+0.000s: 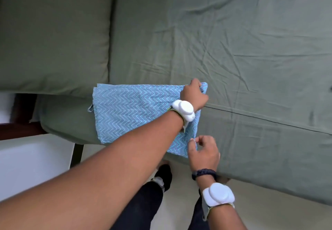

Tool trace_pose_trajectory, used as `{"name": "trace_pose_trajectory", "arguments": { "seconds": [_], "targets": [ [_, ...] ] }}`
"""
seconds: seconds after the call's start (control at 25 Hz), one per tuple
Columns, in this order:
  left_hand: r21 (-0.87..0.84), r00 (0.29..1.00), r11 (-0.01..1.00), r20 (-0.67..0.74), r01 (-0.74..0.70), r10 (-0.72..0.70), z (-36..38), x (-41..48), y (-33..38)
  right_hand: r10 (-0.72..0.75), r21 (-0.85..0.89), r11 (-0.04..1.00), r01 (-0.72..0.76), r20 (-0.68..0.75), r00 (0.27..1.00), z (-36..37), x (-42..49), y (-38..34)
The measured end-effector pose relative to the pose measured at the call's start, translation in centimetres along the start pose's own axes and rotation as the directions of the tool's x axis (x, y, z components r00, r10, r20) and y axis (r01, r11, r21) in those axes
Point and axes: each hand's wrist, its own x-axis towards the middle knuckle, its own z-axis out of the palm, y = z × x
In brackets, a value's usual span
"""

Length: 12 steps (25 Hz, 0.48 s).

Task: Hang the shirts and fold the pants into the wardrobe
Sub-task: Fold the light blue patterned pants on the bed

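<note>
A blue zigzag-patterned garment [129, 111], folded into a rectangle, lies on the near edge of the green bed [242, 50], partly hanging over its side. My left hand [195, 95] reaches across and grips the garment's far right corner. Closer to me, my right hand [203, 152] pinches the garment's near right corner with curled fingers. Both wrists wear white sensor bands. The garment's right edge is partly hidden behind my left wrist.
A green pillow [53, 32] lies at the head of the bed on the left. A dark wooden bed frame [21, 129] and leg show below it, over a pale floor [36, 166]. My legs in dark trousers [143, 208] stand by the bed.
</note>
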Motion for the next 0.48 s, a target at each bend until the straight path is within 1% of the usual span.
{"name": "trace_pose_trajectory", "arguments": {
  "seconds": [0.04,0.08,0.12,0.2,0.24,0.32,0.4,0.44,0.48],
  "targets": [
    [-0.111,1.000,0.994,-0.005,0.018,-0.018,-2.4,-0.1,-0.8,-0.093,0.017,0.996,0.093,0.055,0.994,0.6,-0.9,-1.7],
    [-0.215,1.000,0.976,-0.016,0.018,-0.022,-4.6,-0.4,-1.9,-0.169,0.045,0.985,0.164,0.143,0.975,1.4,-1.8,-3.4],
    [-0.305,0.999,0.952,-0.035,0.015,-0.028,-7.0,-0.6,-3.8,-0.233,0.071,0.972,0.223,0.247,0.941,2.4,-2.8,-5.3],
    [-0.416,0.993,0.909,-0.098,0.014,-0.060,-12.0,-0.9,-8.1,-0.336,0.081,0.939,0.335,0.425,0.840,5.0,-4.7,-9.1],
    [-0.442,0.984,0.896,-0.138,0.042,-0.114,-14.5,-1.0,-10.7,-0.378,0.084,0.918,0.389,0.489,0.786,6.6,-5.6,-10.9],
    [-0.467,0.942,0.874,-0.214,0.136,-0.260,-19.0,-1.1,-16.4,-0.427,0.094,0.874,0.477,0.616,0.662,10.2,-7.2,-14.0],
    [-0.486,0.886,0.845,-0.258,0.225,-0.384,-22.4,-1.1,-22.3,-0.430,0.101,0.823,0.559,0.754,0.497,13.6,-8.5,-16.0],
    [-0.492,0.862,0.833,-0.276,0.253,-0.424,-23.3,-0.7,-24.6,-0.450,0.131,0.809,0.573,0.765,0.460,14.8,-8.4,-16.3],
    [-0.473,0.832,0.834,-0.311,0.285,-0.460,-23.8,-0.5,-26.8,-0.488,0.156,0.810,0.566,0.714,0.502,15.8,-8.2,-16.5]
  ]
}}
